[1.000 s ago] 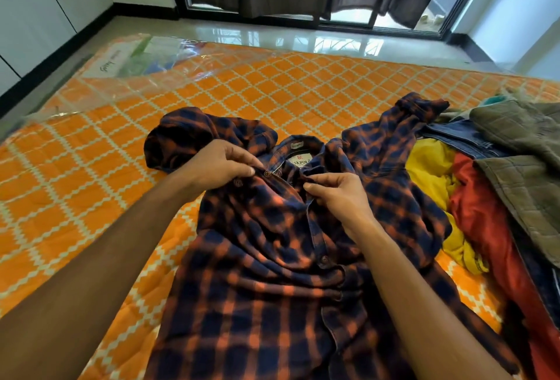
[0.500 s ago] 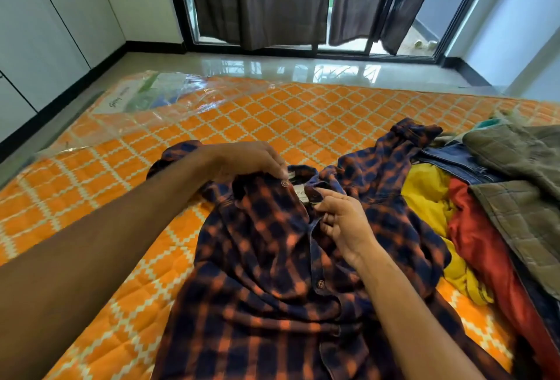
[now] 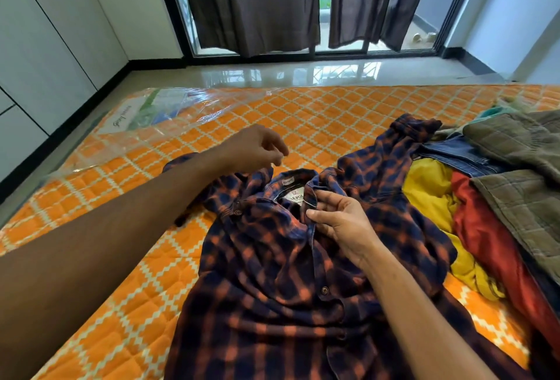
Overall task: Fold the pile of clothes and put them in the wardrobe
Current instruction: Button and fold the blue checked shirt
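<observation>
Lifting the left hand (image 3: 257, 149) off the collar (image 3: 298, 174) since a moment ago, hovering it above the mattress (image 3: 106, 258) with fingers loosely curled, gripping nothing. Pinching the collar edge of the plaid shirt (image 3: 272, 273) with the right hand (image 3: 339, 223). Leaving the shirt lying front-up on the mattress, touching the clothes pile (image 3: 485, 197).

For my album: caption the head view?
Right hand pinches collar of plaid shirt on orange mattress; left hand hovers free.
</observation>
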